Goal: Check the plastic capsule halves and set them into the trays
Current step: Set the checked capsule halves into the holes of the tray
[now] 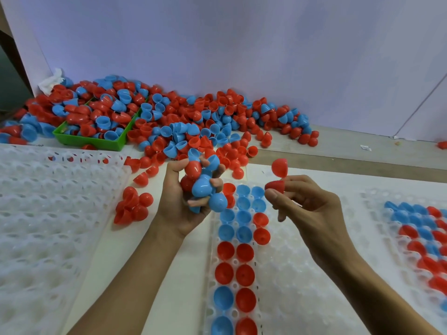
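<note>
Capsule halves, thin-walled red and blue plastic cups, fill this scene. The left hand (179, 201) is curled round a bunch of mixed red and blue halves (203, 187), fingers wrapped over them above the far end of the middle white dimpled plastic tray (290, 274). The right hand (307, 204) pinches one red half (275, 186) between thumb and fingertips, its rounded end pointing left toward the bunch; whether its mouth faces the palm I cannot tell. Another red half (279, 167) shows just above it, apparently free of both hands; what supports it is unclear.

These shells look very light, stiff but thin, and smooth enough to slip, so a gentle pinch across the rim or over the dome should hold one without crushing it. Each half is short along its axis, from open mouth to dome.

Halves already seated in the middle tray sit mouth-up, domes down in the dimples, in rows along its left side. A second tray at right (375, 213) holds more. A loose heap of halves (193, 122) covers the far counter around a green plastic bin (89, 141), and stacked empty trays (43, 213) lie at left.
</note>
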